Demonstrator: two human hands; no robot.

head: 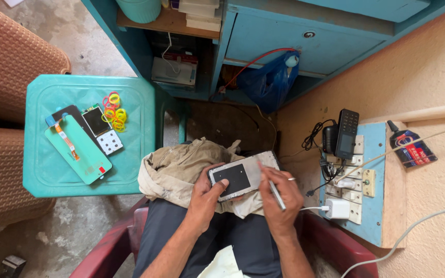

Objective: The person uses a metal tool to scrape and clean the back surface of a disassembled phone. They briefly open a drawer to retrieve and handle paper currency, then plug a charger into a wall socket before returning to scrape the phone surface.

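My left hand (pixel 205 195) grips the near end of an opened phone body (pixel 241 175), its grey inner frame and dark rectangular part facing up. My right hand (pixel 279 198) holds a thin metal tool (pixel 276 193) whose tip rests against the phone's right side; a ring sits on one finger. The phone lies over a crumpled beige cloth (pixel 181 167) on my lap. I sit in a dark red plastic chair (pixel 124 242).
A teal plastic stool (pixel 52 170) at left carries a green phone back cover (pixel 78 149), small phone parts and coloured rubber bands (pixel 113 110). At right, a blue switchboard (pixel 374 206) holds a keypad phone (pixel 346 133), a white charger (pixel 337 208) and cables. A glue tube (pixel 412 146) lies beyond.
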